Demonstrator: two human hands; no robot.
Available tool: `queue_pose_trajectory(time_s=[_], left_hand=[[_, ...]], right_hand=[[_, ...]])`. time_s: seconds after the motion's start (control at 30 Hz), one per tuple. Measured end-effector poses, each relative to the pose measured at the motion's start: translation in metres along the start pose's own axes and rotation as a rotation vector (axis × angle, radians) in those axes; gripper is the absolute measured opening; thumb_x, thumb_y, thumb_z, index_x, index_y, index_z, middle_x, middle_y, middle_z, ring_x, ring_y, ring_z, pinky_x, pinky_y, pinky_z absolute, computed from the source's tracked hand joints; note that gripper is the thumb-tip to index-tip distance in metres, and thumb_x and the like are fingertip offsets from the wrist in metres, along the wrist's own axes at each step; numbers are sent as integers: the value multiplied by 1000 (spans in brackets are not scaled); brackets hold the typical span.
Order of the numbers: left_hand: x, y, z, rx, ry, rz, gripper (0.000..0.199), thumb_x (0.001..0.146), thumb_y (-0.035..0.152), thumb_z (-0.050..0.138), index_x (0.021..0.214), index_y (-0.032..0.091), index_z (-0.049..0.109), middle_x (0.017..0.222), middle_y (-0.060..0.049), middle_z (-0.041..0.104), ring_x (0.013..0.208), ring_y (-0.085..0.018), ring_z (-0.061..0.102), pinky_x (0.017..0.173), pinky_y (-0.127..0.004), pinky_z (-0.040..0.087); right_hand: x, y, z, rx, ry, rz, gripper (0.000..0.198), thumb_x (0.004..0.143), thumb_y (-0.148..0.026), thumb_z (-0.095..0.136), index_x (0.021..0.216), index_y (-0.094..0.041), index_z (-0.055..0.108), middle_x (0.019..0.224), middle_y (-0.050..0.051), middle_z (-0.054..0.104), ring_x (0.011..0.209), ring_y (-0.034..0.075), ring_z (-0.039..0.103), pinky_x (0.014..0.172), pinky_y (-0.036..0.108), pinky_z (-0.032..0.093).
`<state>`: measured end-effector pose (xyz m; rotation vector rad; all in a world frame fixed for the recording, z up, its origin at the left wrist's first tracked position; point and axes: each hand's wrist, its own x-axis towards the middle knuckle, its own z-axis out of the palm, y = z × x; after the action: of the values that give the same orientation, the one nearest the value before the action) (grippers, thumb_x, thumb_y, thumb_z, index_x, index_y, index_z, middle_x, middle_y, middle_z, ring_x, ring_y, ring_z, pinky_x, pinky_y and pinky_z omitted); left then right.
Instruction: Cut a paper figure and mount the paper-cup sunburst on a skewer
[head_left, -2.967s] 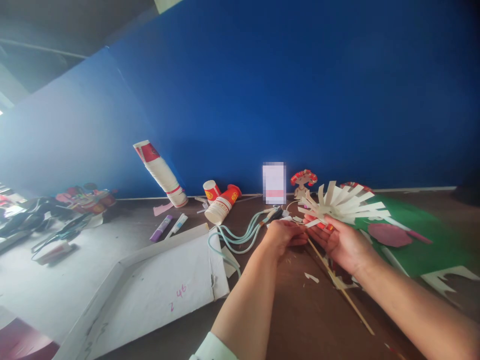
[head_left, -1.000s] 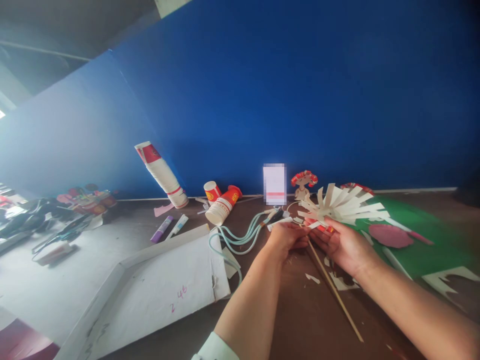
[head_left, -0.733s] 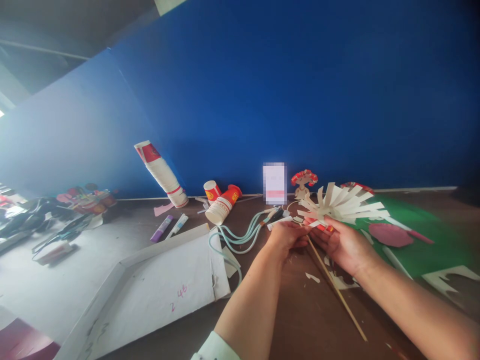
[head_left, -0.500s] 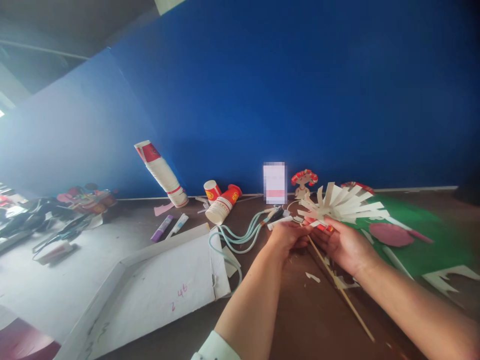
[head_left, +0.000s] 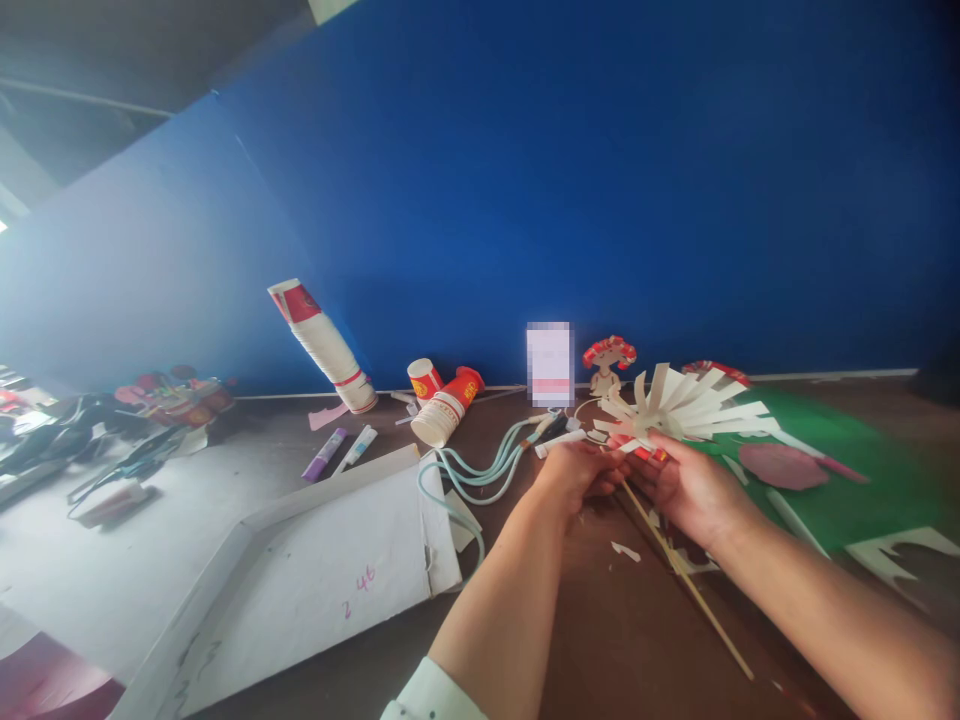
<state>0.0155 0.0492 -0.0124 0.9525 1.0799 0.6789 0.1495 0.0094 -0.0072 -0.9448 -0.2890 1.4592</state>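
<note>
My right hand is palm up, its fingers curled around the base of a paper cup cut into strips that fan out like a flower. Part of the cup's red printed side shows between the fingers. Close against it, my left hand has its fingers pinched together at the upper end of a thin wooden stick. That stick slants down to the right below my right hand. The left fingertips and the stick's top end are partly hidden.
Behind the hands stand a paper doll and a blurred white panel. To the left are pale-blue cables, paper cups, a tall cup stack, glue sticks and a white box lid. Green paper and scraps lie right.
The wooden stick has shifted slightly to the right and its upper end sits a little lower. Both hands and the cut cup stay nearly in place.
</note>
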Motion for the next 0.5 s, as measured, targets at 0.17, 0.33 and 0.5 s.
queue_pose_trajectory(time_s=[0.17, 0.33, 0.5], left_hand=[[-6, 4, 4, -115, -34, -18, 19, 87, 9, 66, 68, 11, 65, 67, -3, 65, 66, -9, 63, 60, -15, 54], [-8, 6, 3, -152, -43, -53, 21, 89, 8, 64, 69, 11, 66, 66, -4, 66, 60, -7, 62, 60, -12, 55], [-8, 6, -1, -178, -77, -63, 15, 90, 11, 65, 75, 10, 69, 71, -5, 68, 62, -8, 65, 66, -15, 57]], right_hand=[[0, 1, 0, 0, -10, 0, 27, 93, -8, 46, 96, -14, 72, 80, 12, 81, 66, 22, 78, 59, 31, 65], [-1, 0, 2, 9, -14, 9, 28, 94, -8, 46, 97, -15, 72, 81, 11, 82, 64, 21, 78, 57, 29, 64], [-3, -1, 3, 16, -5, 30, 25, 93, -11, 49, 96, -13, 73, 76, 11, 81, 60, 21, 76, 54, 29, 63]])
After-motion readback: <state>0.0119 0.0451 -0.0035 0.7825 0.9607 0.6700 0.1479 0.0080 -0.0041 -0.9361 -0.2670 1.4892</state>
